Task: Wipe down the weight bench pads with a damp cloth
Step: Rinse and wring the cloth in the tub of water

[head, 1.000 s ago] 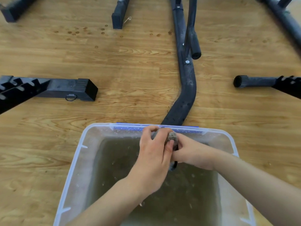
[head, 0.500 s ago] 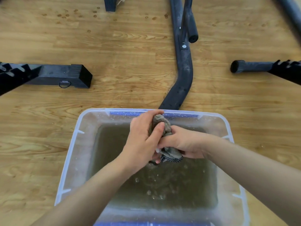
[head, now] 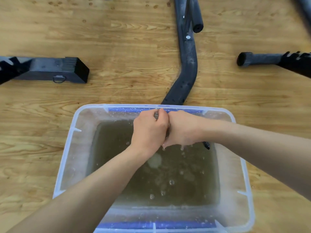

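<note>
A clear plastic tub (head: 67, 158) of murky brown water sits on the wooden floor below me. Over its far half, my left hand (head: 149, 132) and my right hand (head: 182, 130) press together, both clenched on a wet grey cloth (head: 156, 115). Almost all of the cloth is hidden inside my fists; a sliver shows at the top of the left fist and a dark dotted corner (head: 206, 145) hangs under my right wrist. Drops fall from my hands into the water. No bench pad is in view.
Black metal frame parts lie on the floor: a curved tube (head: 187, 69) just beyond the tub, a square leg with a ring (head: 55, 69) at the left, a round bar (head: 259, 58) at the right. Water spots mark the boards at the top.
My fists have closed tighter and swallowed the cloth, which stuck out between them before. More drips and bubbles dot the water. The view has tilted further down over the tub.
</note>
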